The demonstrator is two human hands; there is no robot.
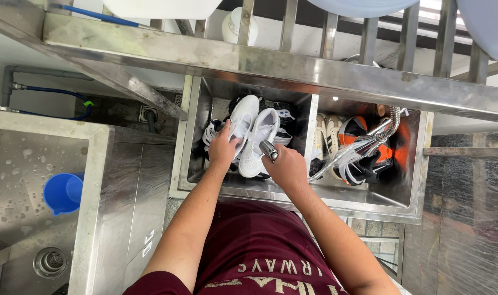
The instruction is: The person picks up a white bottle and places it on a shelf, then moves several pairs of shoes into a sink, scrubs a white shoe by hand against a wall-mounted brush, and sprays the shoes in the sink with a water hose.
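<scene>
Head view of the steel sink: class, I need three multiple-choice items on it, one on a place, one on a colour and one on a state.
1. Where do the white shoes lie?
A. In the left basin of the double sink
B. On the upper shelf
C. In the blue cup

2. What colour is the cup on the wet counter at the left?
A. Red
B. Blue
C. Green

3. How is the right hand occupied?
A. It hangs free
B. It lies flat on the counter
C. It grips the metal spray head

Answers: 1 A, as the white pair sits in the left basin, with the orange and black shoes in the right one. 2 B, the cup is plainly blue. 3 C, the fingers wrap the sprayer while the left hand rests on a white shoe.
</scene>
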